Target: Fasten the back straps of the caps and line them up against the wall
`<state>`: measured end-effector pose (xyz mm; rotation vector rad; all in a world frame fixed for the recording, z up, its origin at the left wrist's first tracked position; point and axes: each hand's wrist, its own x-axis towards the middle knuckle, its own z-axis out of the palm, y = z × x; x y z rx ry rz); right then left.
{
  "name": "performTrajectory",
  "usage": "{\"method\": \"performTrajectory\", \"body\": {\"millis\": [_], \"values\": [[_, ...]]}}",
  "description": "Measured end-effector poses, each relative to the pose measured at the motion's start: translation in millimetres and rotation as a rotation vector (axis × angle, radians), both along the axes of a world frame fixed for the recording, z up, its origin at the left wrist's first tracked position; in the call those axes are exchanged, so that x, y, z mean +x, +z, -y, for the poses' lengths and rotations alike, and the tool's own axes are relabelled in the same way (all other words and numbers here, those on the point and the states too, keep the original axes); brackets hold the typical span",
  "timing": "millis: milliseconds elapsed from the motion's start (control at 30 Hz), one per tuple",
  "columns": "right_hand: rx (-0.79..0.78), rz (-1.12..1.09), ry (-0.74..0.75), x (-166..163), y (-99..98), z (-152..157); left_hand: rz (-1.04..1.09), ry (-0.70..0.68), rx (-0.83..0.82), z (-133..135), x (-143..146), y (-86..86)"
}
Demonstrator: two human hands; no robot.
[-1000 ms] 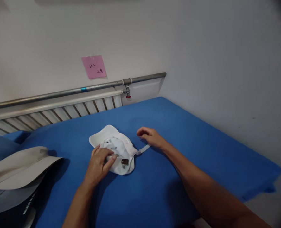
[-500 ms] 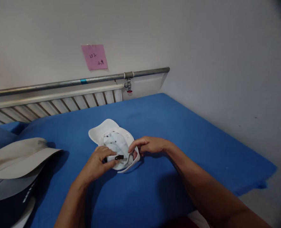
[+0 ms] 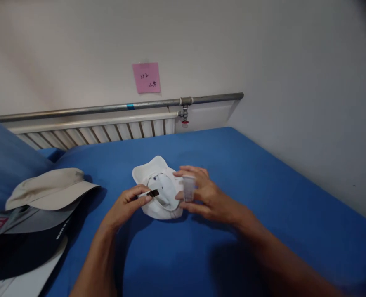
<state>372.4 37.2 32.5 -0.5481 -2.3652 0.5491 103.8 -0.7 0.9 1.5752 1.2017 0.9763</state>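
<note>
On blue-covered worktop point(image 3: 253, 169), near middle: white cap point(image 3: 162, 185) lying hollow side up, brim pointing away. Left hand point(image 3: 128, 206) pinching dark clasp point(image 3: 153, 193) at cap's near-left edge. Right hand point(image 3: 210, 196) blurred at cap's right side, curved about pale strip point(image 3: 189, 189); gripping or merely touching, cannot tell. Stacked caps point(image 3: 51, 189) apart at left. Pink note point(image 3: 146, 78) on wall point(image 3: 77, 62) behind.

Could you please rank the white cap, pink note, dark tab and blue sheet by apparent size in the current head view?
1. Blue sheet
2. White cap
3. Pink note
4. Dark tab
</note>
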Motion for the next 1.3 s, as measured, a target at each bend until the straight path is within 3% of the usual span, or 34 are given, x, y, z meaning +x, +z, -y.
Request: {"method": "performTrajectory", "body": {"millis": [67,167,267,400,500,667,800,967,1100,1300], "values": [[-0.174,-0.056,0.11,-6,-0.4,9,0.032,-0.014,-0.031,1,-3,0.2],[-0.557,-0.046,0.19,-19,-8.5,18,0.109,-0.037,-0.093,2,-5,-2.8],[-0.819,-0.047,0.137,-32,-23.7,16,0.163,-0.069,-0.159,2,-3,-6.8],[-1.053,-0.165,0.0,-45,-42.7,9,0.241,-0.105,-0.212,1,4,-9.2],[-1.11,-0.262,-0.086,-50,-49.2,6,0.326,-0.076,-0.203,-1,6,-11.0],[-1.185,-0.437,0.024,-52,-49.7,10,0.378,-0.056,-0.202,-4,6,-17.8],[-1.207,-0.385,0.116,-53,-48.2,13,0.416,-0.076,-0.279,-6,8,-22.9],[-1.255,-0.567,0.052,-49,-50.1,5,0.441,-0.037,-0.258,-5,8,-20.7],[-1.275,-0.493,0.047,-45,-49.5,2,0.492,-0.007,-0.262,-4,9,-17.3],[-1.187,-0.37,0.039,-46,-47.9,7,0.567,0.029,-0.299,-7,10,-20.7]]}}
